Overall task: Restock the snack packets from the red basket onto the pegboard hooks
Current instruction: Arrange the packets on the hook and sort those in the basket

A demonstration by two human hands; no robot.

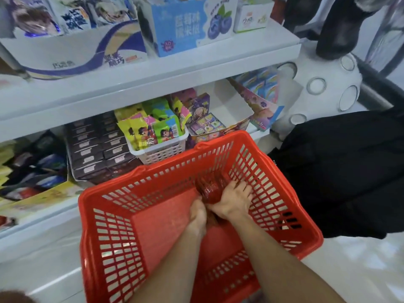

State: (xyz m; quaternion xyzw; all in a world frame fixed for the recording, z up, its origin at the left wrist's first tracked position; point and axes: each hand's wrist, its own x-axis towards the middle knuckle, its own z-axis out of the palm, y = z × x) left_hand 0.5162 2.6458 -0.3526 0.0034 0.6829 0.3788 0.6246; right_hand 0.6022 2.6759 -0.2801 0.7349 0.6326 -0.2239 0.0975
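Deep inside the red basket (140, 178), toward two o'clock, both hands (234, 199) grip the last red packets (213, 190); none hung yet.

White shelves (153, 84) — stocked, pale glossy floor (43, 270)

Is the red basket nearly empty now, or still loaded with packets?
Nearly empty. The red basket's floor shows bare, apart from dark red packets at the far right corner, held by the right hand; the left hand is beside it.
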